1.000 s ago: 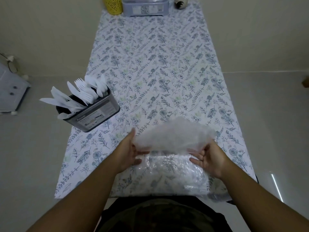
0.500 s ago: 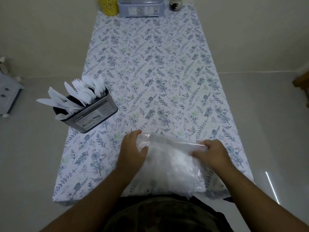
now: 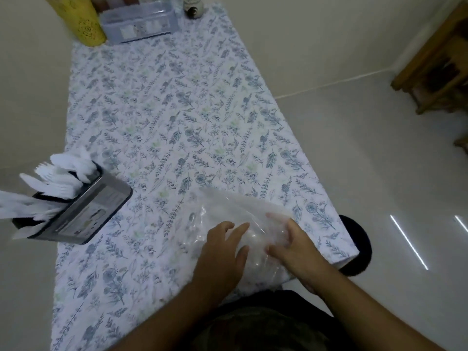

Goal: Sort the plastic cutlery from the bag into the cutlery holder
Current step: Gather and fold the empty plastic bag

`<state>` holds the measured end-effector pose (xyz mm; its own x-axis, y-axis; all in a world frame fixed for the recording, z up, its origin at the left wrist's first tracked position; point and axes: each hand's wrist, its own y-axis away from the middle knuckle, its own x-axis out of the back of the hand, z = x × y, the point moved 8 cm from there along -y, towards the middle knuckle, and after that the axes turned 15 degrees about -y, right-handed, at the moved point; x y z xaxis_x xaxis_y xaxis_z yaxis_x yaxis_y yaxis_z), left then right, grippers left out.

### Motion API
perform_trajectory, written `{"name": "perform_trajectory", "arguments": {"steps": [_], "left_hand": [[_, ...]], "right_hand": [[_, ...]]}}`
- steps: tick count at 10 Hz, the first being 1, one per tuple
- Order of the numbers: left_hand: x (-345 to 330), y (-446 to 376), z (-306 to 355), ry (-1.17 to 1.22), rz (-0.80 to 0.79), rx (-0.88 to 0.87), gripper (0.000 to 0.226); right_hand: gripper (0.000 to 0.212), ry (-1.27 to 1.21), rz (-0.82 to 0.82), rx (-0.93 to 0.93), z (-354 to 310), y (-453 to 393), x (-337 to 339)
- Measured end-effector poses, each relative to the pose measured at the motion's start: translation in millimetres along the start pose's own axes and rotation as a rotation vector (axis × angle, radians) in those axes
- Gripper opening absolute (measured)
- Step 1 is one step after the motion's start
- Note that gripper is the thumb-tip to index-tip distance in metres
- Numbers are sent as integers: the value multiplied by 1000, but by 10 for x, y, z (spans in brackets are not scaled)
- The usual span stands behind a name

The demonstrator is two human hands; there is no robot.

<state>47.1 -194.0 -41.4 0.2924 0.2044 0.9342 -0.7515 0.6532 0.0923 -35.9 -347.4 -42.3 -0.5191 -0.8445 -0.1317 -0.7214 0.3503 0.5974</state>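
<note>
A clear plastic bag [image 3: 240, 209] lies crumpled on the flowered tablecloth [image 3: 177, 117], near the table's front right corner. My left hand [image 3: 222, 252] rests on the bag with its fingers stretched out. My right hand [image 3: 291, 247] grips the bag's right side, its curled fingers partly covered by plastic. The view is blurred, so I cannot make out any cutlery inside the bag. At the left edge of the table a grey metal cutlery holder [image 3: 88, 214] holds several white plastic pieces [image 3: 58, 178] that stick out to the left.
At the table's far end stand a yellow cylinder [image 3: 81, 21], a translucent box [image 3: 141, 24] and a small jar [image 3: 193, 6]. A dark round stool [image 3: 357, 247] shows below the right front corner. Wooden furniture [image 3: 435, 62] stands at the far right.
The bag went from held up to pressed down on the table. My hands have moved closer together on it. The view has swung and is closer and blurred.
</note>
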Motion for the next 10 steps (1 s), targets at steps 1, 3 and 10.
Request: {"name": "perform_trajectory", "arguments": {"steps": [1,3,10], "left_hand": [[-93,-239,430,-30,2,-126,47],[-447,-844,1663,12,-164,-450,47],[-3294,-1862,3466,-346,-817,-578,24]], "right_hand": [[29,0,120,121,-90,95,399],[47,-6,416,331,-226,407,1514],[38,55,925,225,1344,-662,3901]]}}
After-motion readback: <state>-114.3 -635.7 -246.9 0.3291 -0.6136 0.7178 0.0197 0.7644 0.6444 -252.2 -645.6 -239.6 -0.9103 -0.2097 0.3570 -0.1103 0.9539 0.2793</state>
